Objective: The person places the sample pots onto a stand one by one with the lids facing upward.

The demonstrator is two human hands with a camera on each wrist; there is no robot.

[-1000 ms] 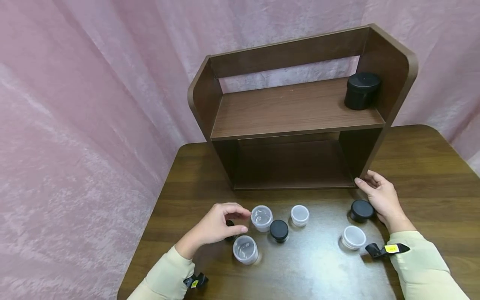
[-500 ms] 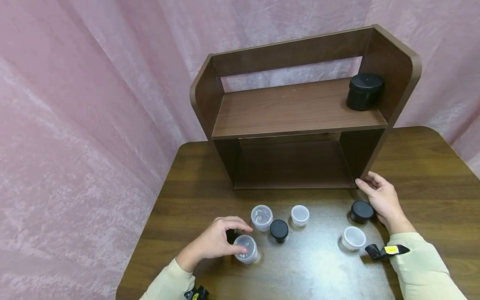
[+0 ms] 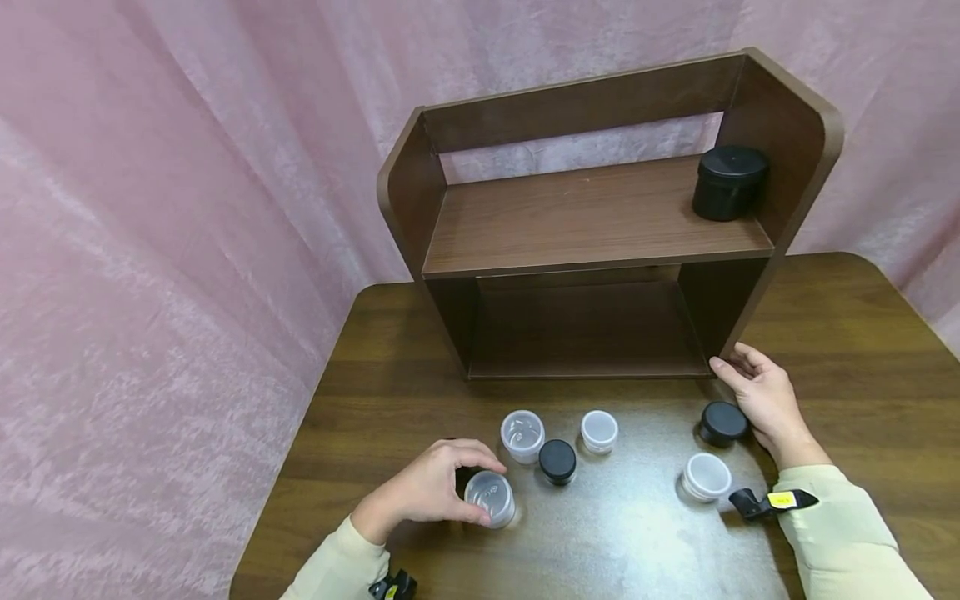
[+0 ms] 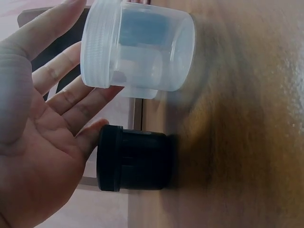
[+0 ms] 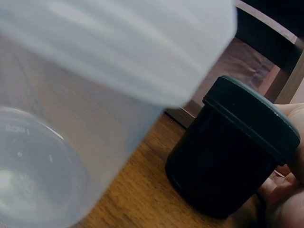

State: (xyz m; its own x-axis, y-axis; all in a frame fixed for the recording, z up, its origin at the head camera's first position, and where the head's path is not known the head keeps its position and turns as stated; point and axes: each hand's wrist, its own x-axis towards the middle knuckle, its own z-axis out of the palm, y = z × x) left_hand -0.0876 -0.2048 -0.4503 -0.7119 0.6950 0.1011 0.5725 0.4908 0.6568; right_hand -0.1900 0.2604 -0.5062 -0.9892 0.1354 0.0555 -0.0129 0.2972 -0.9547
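Note:
My left hand (image 3: 442,483) spans the ribbed lid of a clear plastic jar (image 3: 491,498), thumb on the near side and index finger on the far side. The jar stands upright on the table in the left wrist view. Beside it, by the little finger, is a small black jar (image 4: 137,159), mostly hidden by the hand in the head view. My right hand (image 3: 765,400) grips the lower right front corner of a brown wooden shelf (image 3: 592,221), thumb in front and fingers behind the side panel. Close to its wrist stands a black jar (image 5: 228,147).
Near the left hand stand another clear jar (image 3: 522,436), a black-lidded jar (image 3: 557,461) and a small white-lidded jar (image 3: 599,431). A further clear jar (image 3: 706,477) is by the right wrist. One large black jar (image 3: 729,182) occupies the upper shelf's right end.
My left hand has moved toward the person from beside the farther clear jar, and its thumb and index finger have closed around the nearer clear jar's lid. The right hand stays at the shelf corner.

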